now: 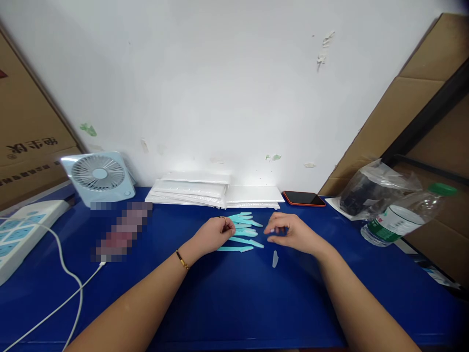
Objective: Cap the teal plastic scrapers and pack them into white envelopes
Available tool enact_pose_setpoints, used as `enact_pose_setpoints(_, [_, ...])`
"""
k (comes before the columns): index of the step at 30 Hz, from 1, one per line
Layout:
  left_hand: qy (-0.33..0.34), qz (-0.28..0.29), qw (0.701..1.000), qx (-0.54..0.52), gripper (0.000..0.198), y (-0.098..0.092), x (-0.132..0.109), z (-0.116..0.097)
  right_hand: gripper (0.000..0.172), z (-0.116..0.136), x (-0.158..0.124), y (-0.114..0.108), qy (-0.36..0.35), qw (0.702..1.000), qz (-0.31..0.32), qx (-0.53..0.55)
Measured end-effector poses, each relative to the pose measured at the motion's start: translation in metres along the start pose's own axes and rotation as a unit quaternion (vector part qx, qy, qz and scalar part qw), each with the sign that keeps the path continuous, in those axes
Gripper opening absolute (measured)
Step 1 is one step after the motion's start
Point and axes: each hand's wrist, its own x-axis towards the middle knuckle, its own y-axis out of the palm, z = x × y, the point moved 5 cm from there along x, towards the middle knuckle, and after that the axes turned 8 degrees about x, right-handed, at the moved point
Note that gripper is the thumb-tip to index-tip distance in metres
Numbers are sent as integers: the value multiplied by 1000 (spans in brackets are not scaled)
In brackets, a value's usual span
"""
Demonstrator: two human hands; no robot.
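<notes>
Several light teal eyebrow razors (246, 242) lie fanned out on the blue table, their tips pointing right. At their left ends is my left hand (217, 233), thumb and fingers pinched together on a razor; the hand hides most of the handles. My right hand (289, 230) hovers just right of the razor tips, fingers curled with a gap between thumb and forefinger. Whether something small sits among its fingers is blurred. Below it, a small translucent blade cap (275, 259) lies apart on the table.
Stacked white packets (188, 191) line the wall, with an orange-edged phone (304, 198) to their right. A small blue fan (100, 176), a power strip (31, 230) and a white cable (60, 244) are at left. A water bottle (403, 217) leans at right beside a plastic-wrapped dark item (361, 193).
</notes>
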Motion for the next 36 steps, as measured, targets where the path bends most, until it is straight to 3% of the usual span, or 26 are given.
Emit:
enact_pose_setpoints(3, [43, -34, 992, 113, 20, 0, -1, -4, 17, -8, -9, 4, 52, 990, 135, 1])
enact_pose_setpoints(7, [76, -65, 976, 193, 15, -7, -4, -11, 14, -8, -9, 19, 56, 980, 192, -12])
enact_pose_setpoints(13, [139, 57, 959, 239, 18, -2, -12, -22, 6, -5, -5, 26, 68, 985, 159, -15])
enact_pose_setpoints(20, [135, 20, 943, 304, 14, 5, -10, -28, 13, -9, 0, 12, 82, 985, 33, 146])
enact_pose_setpoints(24, [111, 5, 976, 186, 14, -3, -9, -26, 15, -6, 3, 6, 17, 992, -30, 120])
enact_pose_setpoints(27, [69, 46, 996, 23, 17, -7, -10, -21, 12, 5, 2, -1, -48, 994, -85, 50])
enact_pose_setpoints(31, [5, 104, 983, -152, 23, -8, -10, -14, 9, 21, -2, -5, -104, 987, -120, 32])
enact_pose_setpoints(36, [-7, 123, 968, -219, 24, -6, -7, -8, 10, 26, -3, -6, -139, 979, -146, 30])
